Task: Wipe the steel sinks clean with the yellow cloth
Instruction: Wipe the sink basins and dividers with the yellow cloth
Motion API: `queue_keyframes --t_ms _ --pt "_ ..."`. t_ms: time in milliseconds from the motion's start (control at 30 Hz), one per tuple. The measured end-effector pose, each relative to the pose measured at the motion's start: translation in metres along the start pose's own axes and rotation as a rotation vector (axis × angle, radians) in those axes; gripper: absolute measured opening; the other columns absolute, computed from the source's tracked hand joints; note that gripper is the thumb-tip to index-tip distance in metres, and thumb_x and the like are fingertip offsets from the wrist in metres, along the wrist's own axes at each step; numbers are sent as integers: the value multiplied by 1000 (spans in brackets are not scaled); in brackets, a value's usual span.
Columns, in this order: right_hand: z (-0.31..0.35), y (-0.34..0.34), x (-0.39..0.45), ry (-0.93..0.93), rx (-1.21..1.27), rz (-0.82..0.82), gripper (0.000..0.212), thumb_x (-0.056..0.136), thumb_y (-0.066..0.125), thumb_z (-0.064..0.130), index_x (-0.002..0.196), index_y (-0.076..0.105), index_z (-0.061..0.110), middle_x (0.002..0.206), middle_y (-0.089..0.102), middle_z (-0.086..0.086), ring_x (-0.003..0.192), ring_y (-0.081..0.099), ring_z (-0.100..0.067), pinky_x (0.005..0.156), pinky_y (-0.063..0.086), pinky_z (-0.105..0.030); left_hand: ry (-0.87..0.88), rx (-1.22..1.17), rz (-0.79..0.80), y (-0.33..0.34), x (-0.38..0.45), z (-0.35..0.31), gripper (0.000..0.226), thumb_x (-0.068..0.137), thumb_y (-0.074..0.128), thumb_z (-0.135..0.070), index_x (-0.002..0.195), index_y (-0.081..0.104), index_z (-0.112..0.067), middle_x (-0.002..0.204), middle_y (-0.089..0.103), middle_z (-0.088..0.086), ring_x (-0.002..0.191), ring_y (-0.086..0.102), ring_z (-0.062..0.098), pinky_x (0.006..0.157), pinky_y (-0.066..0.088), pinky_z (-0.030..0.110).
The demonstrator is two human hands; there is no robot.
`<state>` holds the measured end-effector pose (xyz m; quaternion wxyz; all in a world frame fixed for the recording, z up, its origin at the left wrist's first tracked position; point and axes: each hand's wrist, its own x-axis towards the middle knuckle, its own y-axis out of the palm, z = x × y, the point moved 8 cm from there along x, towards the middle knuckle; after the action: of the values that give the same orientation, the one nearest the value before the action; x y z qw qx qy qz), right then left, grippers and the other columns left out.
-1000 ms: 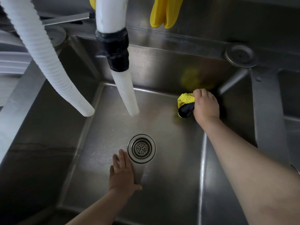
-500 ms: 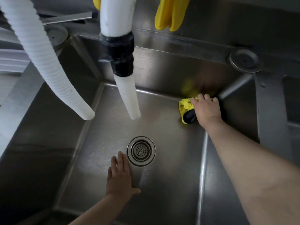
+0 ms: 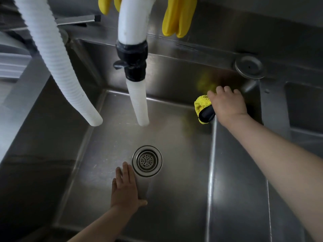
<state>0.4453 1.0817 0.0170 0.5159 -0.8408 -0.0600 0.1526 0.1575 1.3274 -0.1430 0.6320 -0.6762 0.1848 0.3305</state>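
right hand (image 3: 227,106) grips yellow cloth (image 3: 202,106) into sink (image 3: 174,198) far corner (scrubbing) | left hand (image 3: 126,188) flat, fingers straight, bracing beside drain (image 3: 147,161)

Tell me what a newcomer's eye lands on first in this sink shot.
The yellow cloth stands out first, gripped by the right hand in the far right corner of the steel sink. Next come two white hoses hanging into the basin from above, with yellow rubber gloves dangling behind them. The left hand rests flat on the sink floor beside the round drain.
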Motion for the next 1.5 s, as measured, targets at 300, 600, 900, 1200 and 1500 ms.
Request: queue_keyframes --t_ms 300,600,900,1200,1500 --pt "-15 -19 -15 62 61 -48 53 81 65 1 127 40 10 123 50 -15 111 50 -34 74 43 -40 6 -25 -15 1 0 2 143 70 69 -73 131 -41 -4 160 -30 14 150 -16 39 124 8 43" --pt "44 30 -19 137 238 -32 26 88 58 3 112 51 9 109 58 -13 98 59 -32 59 45 -34 -1 -16 -16 4 2 3 144 69 68 -74 129 -43 -4 159 -31 15 149 -17 40 123 7 44" --pt "84 68 -37 -34 269 131 39 93 48 2 130 44 10 122 51 -13 113 53 -32 75 50 -39 5 -3 -11 7 3 3 145 70 67 -75 128 -45 -4 158 -32 16 149 -17 41 123 7 45" --pt "62 48 -33 -95 401 422 52 90 55 17 140 41 17 135 51 -8 125 52 -31 94 46 -37 9 34 13 2 2 -2 144 71 66 -74 129 -42 1 158 -30 21 148 -15 45 123 8 47" --pt "-9 -29 -67 -85 391 -124 16 88 55 14 102 61 13 99 66 -9 94 59 -34 69 41 -36 48 -233 -99 2 5 11 118 80 65 -63 156 -3 -4 165 -11 14 151 -6 38 123 7 42"
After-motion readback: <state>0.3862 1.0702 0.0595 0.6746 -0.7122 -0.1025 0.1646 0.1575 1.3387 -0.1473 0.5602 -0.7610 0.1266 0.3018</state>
